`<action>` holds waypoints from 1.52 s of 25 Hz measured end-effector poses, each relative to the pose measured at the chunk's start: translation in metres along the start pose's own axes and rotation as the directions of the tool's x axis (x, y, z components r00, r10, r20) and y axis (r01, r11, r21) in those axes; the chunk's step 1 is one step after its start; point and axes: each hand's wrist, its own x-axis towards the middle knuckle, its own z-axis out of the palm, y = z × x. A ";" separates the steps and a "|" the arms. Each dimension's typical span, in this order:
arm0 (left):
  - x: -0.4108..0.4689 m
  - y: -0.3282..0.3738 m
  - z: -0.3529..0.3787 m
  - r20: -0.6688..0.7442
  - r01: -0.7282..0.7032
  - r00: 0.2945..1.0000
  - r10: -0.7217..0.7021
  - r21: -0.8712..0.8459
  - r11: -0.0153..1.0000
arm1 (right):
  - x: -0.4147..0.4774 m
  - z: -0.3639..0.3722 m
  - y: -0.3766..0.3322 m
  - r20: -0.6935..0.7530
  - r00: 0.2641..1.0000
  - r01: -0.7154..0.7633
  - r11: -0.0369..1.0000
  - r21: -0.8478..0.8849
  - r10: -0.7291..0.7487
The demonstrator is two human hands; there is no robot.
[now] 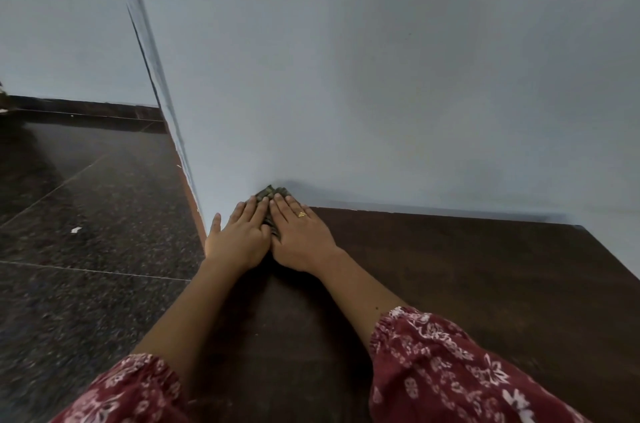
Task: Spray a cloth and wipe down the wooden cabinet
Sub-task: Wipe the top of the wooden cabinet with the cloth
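A dark patterned cloth [272, 194] lies on the dark wooden cabinet top [467, 284], pushed into its far left corner against the wall. My left hand [239, 235] and my right hand [301, 235] lie flat side by side on the cloth, fingers stretched toward the wall. Most of the cloth is hidden under my palms. A ring sits on a finger of my right hand. No spray bottle is in view.
A pale blue wall [381, 76] rises directly behind the cabinet, with a corner edge [149, 51] at the left. Dark speckled stone floor [86, 214] lies to the left, below the cabinet's left edge. The cabinet's right end [606, 249] shows at the far right.
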 end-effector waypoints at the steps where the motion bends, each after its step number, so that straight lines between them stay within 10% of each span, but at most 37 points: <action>1: -0.001 -0.001 0.000 0.002 0.008 1.000 -0.008 -0.011 1.000 | 0.000 0.000 -0.001 0.003 1.000 0.005 1.000 -0.004 -0.005; 18: -0.158 -0.022 0.015 -0.059 0.040 0.997 -0.049 -0.151 0.988 | -0.123 0.013 -0.074 0.005 0.991 0.137 0.990 -0.015 -0.137; 26: -0.190 0.004 0.021 -0.014 -0.089 0.996 0.088 -0.143 0.986 | -0.188 0.020 -0.091 -0.079 0.990 -0.121 0.992 -0.028 0.118; 38: -0.250 -0.023 0.035 -0.094 0.136 0.981 -0.172 -0.301 0.944 | -0.205 0.031 -0.134 -0.064 0.977 0.205 0.979 -0.016 -0.205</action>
